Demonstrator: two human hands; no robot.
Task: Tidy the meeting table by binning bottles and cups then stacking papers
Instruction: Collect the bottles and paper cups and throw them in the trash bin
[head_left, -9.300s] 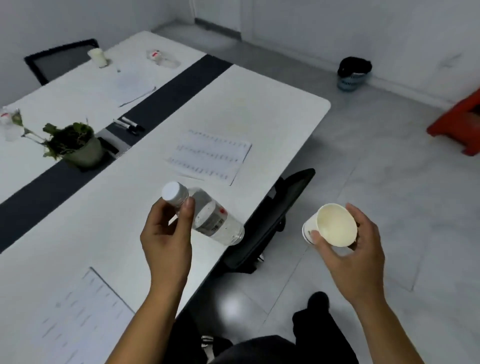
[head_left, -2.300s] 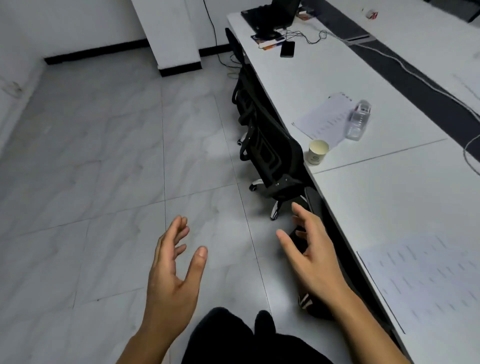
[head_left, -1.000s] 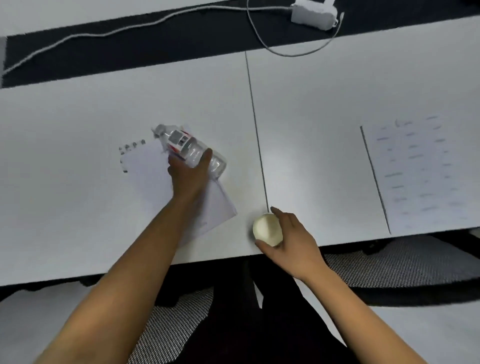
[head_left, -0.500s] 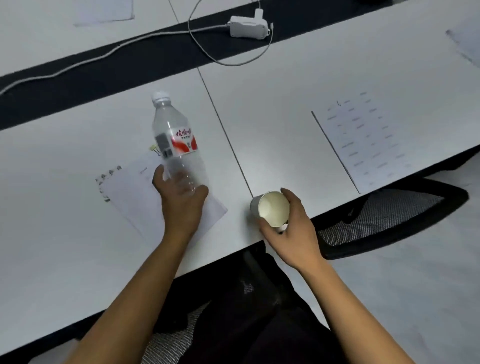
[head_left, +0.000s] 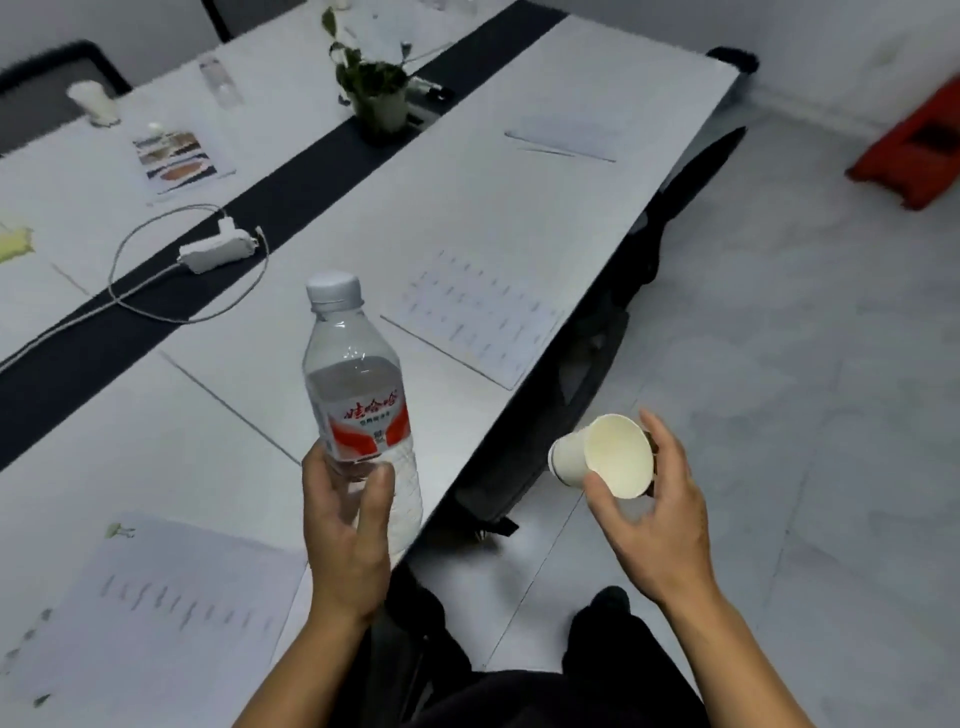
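Currently, hands: both full, clear of the table (head_left: 467, 218).
Left hand (head_left: 345, 525): wrapped round the lower body of one capped water bottle (head_left: 358, 395), upright, part full; likely so it carries cleanly to a bin.
Right hand (head_left: 657, 519): clasps one paper cup (head_left: 602, 457), tipped mouth-up toward the camera, looks empty.
Sheets on table: at least four; nearest printed sheet (head_left: 478, 317) lies flat.
Far end: one more cup (head_left: 96, 101), one more bottle (head_left: 221, 83).

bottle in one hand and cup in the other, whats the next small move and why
Probably turn and carry both toward a bin; none is clearly in view here. The left hand grips the capped bottle upright and the right hand holds the empty-looking cup tipped on its side, both lifted clear of the table, so there is nothing left to pick up.
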